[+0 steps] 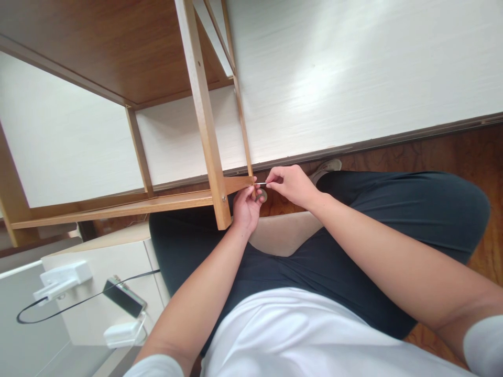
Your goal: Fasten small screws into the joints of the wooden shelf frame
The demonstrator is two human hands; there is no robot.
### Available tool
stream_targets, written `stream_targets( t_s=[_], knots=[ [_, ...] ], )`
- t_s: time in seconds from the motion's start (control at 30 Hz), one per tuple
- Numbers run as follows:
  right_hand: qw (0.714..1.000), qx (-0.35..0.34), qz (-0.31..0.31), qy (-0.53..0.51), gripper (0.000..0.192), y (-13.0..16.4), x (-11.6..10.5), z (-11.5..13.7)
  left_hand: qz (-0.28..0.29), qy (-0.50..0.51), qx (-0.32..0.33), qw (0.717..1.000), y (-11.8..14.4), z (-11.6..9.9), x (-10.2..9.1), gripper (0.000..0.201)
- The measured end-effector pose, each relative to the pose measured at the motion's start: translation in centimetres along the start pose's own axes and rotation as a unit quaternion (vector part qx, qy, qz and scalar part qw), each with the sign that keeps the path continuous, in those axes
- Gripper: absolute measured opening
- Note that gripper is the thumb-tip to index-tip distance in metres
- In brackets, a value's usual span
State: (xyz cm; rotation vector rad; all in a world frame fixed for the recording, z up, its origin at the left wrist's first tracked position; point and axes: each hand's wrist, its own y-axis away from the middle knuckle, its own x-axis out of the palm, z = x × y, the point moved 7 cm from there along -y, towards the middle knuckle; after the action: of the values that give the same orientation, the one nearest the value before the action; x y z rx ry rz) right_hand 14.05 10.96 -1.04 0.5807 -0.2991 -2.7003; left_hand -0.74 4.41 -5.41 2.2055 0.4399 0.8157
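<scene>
A wooden frame (204,120) of a piece of furniture lies tipped in front of me, its legs and rails reaching toward my lap. My left hand (246,208) is closed with curled fingers at the end of a slim leg, where it meets a rail (238,183). Between thumb and fingertips, my right hand (294,184) pinches a thin metal rod (262,184), its far end pointing at that joint. Whether the rod is an Allen key or a screw cannot be made out. Behind the left fingertips a small round greyish thing (262,196) partly shows.
A broad wooden panel (98,47) spans the frame's upper left. A white wall (353,63) rises beyond the wood-patterned floor (424,141). At lower left, a phone-like device (124,297), a black cable (74,305) and white adapters (65,277) rest on a pale cabinet (98,259).
</scene>
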Motion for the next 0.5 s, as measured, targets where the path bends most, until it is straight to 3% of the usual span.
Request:
stream_targets(
  t_s=[0.5],
  knots=[
    [0.995, -0.064, 0.008, 0.078, 0.014, 0.0, 0.1, 1.1, -0.001, -0.003, -0.001, 1.000, 0.0, 0.1, 0.1, 0.036]
  ],
)
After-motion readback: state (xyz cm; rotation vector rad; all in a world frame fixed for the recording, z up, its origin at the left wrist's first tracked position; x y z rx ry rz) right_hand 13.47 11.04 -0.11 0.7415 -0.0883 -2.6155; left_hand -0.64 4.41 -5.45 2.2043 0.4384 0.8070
